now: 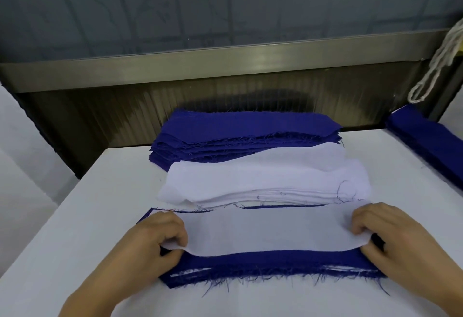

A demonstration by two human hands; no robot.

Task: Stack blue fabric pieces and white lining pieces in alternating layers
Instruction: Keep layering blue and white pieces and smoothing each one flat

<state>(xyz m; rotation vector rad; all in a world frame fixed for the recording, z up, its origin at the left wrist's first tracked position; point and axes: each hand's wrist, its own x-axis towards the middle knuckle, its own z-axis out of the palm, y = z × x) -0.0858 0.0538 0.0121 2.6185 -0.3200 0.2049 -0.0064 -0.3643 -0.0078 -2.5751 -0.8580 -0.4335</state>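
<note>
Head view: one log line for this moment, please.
step: laying white lining piece on blue stack | left hand: pinching lining | right hand: pinching lining | supply piles: behind

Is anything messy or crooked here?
A little. The white lining piece held by the left hand and right hand lies askew on the blue fabric piece, and that blue edge is frayed.
</note>
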